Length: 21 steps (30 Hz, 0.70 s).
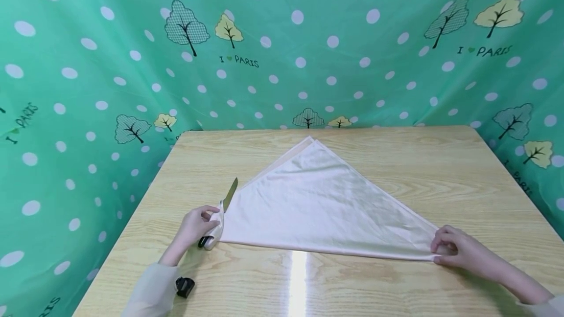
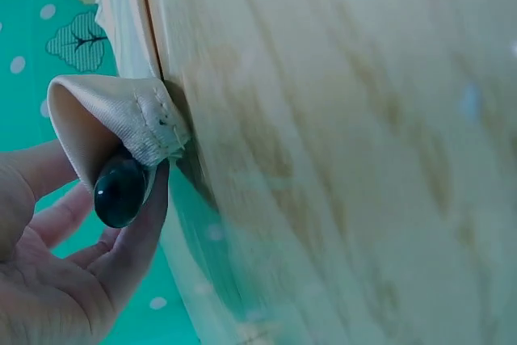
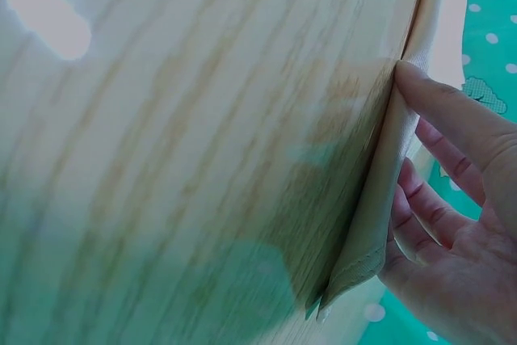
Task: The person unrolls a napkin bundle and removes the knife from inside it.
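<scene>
A pale satin cloth (image 1: 317, 199), folded into a triangle, lies on the table with its long edge towards me. At its left corner is a knife; the blade (image 1: 230, 194) points away from me, and the cloth's end is folded around the handle. The dark handle end (image 2: 119, 191) pokes out of that fold in the left wrist view. My left hand (image 1: 197, 224) grips the fold with the handle inside. My right hand (image 1: 467, 251) pinches the cloth near its right corner, thumb at the front edge (image 3: 400, 119) and fingers behind.
The wooden table (image 1: 246, 278) has a glossy top that reflects light. Behind and beside it hangs a green dotted curtain (image 1: 273, 97) with printed trees. A small black object (image 1: 185, 286) sits beside the left sleeve (image 1: 152, 290).
</scene>
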Available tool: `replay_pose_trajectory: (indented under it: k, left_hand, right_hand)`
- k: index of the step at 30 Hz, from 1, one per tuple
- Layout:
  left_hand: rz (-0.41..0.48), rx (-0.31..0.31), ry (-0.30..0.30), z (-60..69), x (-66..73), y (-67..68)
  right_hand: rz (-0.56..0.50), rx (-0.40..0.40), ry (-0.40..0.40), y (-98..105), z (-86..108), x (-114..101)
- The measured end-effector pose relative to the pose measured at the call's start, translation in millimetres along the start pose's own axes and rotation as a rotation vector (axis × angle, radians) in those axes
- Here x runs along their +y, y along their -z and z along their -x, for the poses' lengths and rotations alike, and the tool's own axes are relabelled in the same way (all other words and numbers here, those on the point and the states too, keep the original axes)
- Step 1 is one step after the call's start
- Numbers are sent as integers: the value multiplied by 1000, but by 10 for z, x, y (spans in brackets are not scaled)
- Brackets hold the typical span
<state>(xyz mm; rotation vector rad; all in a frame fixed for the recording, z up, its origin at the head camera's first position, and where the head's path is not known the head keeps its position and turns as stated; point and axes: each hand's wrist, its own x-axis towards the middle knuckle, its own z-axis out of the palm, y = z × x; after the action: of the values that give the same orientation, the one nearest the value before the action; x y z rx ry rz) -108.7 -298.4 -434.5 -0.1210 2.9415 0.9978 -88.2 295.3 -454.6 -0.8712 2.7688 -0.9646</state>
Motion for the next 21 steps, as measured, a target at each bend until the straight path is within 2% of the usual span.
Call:
replay_pose_trajectory:
  k: [3, 9, 13, 18, 21]
  left_hand:
    - [-16, 8, 19, 7, -14, 15]
    - [-15, 8, 0, 17, -73, 36]
    - [13, -29, -23, 45, -101, 81]
    - [21, -59, -75, 120, -97, 175]
    - [39, -71, -133, 170, -78, 225]
  right_hand:
    - [-4, -1, -2, 2, -14, -9]
    - [2, -19, -6, 7, -28, -8]
    - [6, -35, -39, 4, -27, -8]
    - [13, -47, -77, 17, -23, -12]
    - [28, -56, -101, 39, -18, -14]
